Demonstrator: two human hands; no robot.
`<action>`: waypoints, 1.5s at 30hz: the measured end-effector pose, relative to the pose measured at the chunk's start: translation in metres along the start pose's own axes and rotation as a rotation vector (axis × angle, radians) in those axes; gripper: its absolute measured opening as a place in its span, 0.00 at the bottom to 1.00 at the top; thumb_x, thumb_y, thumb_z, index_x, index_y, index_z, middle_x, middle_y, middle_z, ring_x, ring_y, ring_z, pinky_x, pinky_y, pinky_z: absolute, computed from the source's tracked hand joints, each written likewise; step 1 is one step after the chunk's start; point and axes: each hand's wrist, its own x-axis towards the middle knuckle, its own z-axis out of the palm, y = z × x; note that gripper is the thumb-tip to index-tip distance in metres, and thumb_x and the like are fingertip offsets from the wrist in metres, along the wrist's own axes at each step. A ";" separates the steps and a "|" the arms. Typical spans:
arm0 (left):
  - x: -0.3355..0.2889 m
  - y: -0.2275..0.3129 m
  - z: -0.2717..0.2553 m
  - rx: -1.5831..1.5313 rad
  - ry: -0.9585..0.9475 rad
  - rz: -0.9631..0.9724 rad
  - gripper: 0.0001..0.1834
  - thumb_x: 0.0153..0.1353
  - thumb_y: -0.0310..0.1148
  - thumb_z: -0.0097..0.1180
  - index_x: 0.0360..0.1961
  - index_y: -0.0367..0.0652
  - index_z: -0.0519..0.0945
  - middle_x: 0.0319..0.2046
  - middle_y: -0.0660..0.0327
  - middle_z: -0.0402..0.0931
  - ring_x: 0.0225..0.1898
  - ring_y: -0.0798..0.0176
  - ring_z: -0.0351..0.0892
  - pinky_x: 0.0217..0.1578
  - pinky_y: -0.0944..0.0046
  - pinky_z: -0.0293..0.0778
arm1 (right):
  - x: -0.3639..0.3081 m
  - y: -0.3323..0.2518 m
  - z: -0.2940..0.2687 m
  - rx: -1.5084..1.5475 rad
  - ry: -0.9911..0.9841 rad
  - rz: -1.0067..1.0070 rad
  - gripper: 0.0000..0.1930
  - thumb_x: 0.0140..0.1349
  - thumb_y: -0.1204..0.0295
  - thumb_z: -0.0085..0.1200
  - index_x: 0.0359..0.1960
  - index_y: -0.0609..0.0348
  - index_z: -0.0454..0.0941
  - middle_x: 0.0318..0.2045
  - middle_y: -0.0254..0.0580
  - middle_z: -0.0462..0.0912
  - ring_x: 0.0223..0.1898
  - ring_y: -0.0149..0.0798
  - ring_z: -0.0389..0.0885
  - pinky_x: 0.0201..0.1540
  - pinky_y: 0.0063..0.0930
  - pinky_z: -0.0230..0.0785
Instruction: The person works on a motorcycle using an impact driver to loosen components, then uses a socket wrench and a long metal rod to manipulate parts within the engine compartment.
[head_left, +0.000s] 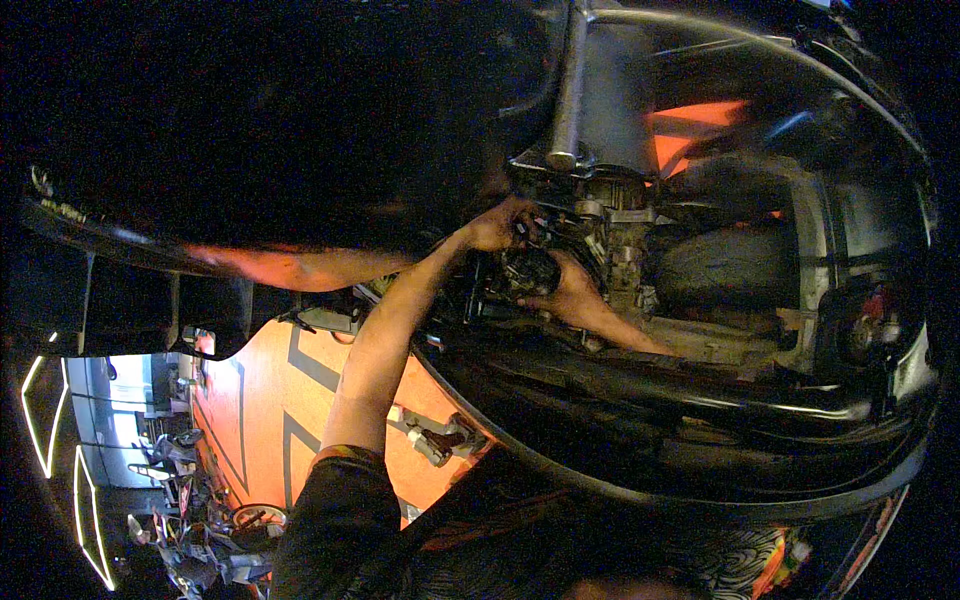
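Note:
My left hand [498, 227] reaches from below into the dark machinery of a vehicle. Its fingers are bent in a closed grip beside some cables, and what they hold is too dark to make out. My right hand [577, 298] comes in from the lower right, its forearm partly cut off by a black body panel [640, 420]. The fingers and thumb curl round a dark, rounded part [530, 272] just below the left hand. Metal engine parts [627, 235] sit right beside the right hand, with a grey metal tube [570, 90] above them.
A black tyre [730, 270] lies inside the frame to the right. The large glossy dark panel [330, 200] at the left mirrors an arm. Below is an orange floor [310, 370] with dark lines, a metal fitting [432, 440] near my elbow, and several motorbikes [190, 510] at the lower left.

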 end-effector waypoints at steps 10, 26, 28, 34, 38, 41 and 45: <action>-0.004 0.020 -0.008 0.157 -0.104 -0.101 0.29 0.40 0.22 0.53 0.50 0.43 0.71 0.47 0.51 0.73 0.50 0.52 0.70 0.53 0.55 0.64 | 0.001 0.011 0.007 0.076 0.013 -0.047 0.42 0.33 0.64 0.72 0.51 0.66 0.63 0.46 0.51 0.71 0.50 0.47 0.69 0.54 0.35 0.61; 0.002 0.007 0.000 0.435 0.045 -0.070 0.14 0.45 0.26 0.55 0.36 0.42 0.79 0.35 0.50 0.77 0.40 0.47 0.75 0.43 0.54 0.70 | 0.006 0.003 -0.005 0.187 -0.070 0.166 0.38 0.39 0.57 0.68 0.50 0.65 0.66 0.46 0.52 0.74 0.50 0.45 0.71 0.54 0.34 0.62; 0.003 0.010 -0.003 0.492 -0.013 0.002 0.17 0.46 0.31 0.55 0.41 0.43 0.77 0.38 0.48 0.76 0.41 0.44 0.74 0.44 0.51 0.69 | 0.006 -0.004 -0.009 0.250 -0.091 0.222 0.38 0.41 0.54 0.66 0.51 0.64 0.66 0.46 0.49 0.75 0.49 0.44 0.72 0.53 0.34 0.62; 0.007 0.039 -0.005 0.783 -0.050 -0.077 0.10 0.45 0.31 0.55 0.30 0.40 0.77 0.31 0.46 0.76 0.37 0.43 0.75 0.38 0.48 0.70 | 0.004 -0.004 -0.005 0.213 -0.107 0.388 0.37 0.43 0.54 0.65 0.52 0.63 0.65 0.46 0.46 0.75 0.49 0.42 0.72 0.54 0.33 0.61; 0.023 0.019 0.002 0.822 -0.062 -0.168 0.07 0.46 0.30 0.51 0.27 0.40 0.77 0.28 0.45 0.76 0.33 0.42 0.76 0.34 0.48 0.72 | 0.007 0.015 0.007 0.613 -0.116 0.225 0.34 0.44 0.58 0.66 0.50 0.62 0.67 0.45 0.43 0.76 0.47 0.37 0.72 0.53 0.31 0.62; 0.020 0.017 0.005 0.815 0.028 -0.063 0.06 0.46 0.28 0.49 0.25 0.41 0.77 0.28 0.46 0.76 0.31 0.42 0.76 0.32 0.47 0.72 | 0.007 -0.005 -0.003 0.599 -0.160 0.173 0.36 0.48 0.62 0.64 0.54 0.69 0.59 0.45 0.45 0.74 0.46 0.34 0.71 0.51 0.28 0.63; 0.011 0.004 0.015 0.909 -0.031 0.133 0.09 0.48 0.32 0.46 0.25 0.41 0.77 0.27 0.46 0.76 0.30 0.43 0.76 0.32 0.46 0.71 | 0.006 -0.014 -0.003 0.427 -0.102 0.211 0.30 0.47 0.60 0.65 0.45 0.68 0.69 0.38 0.42 0.77 0.42 0.31 0.73 0.47 0.27 0.65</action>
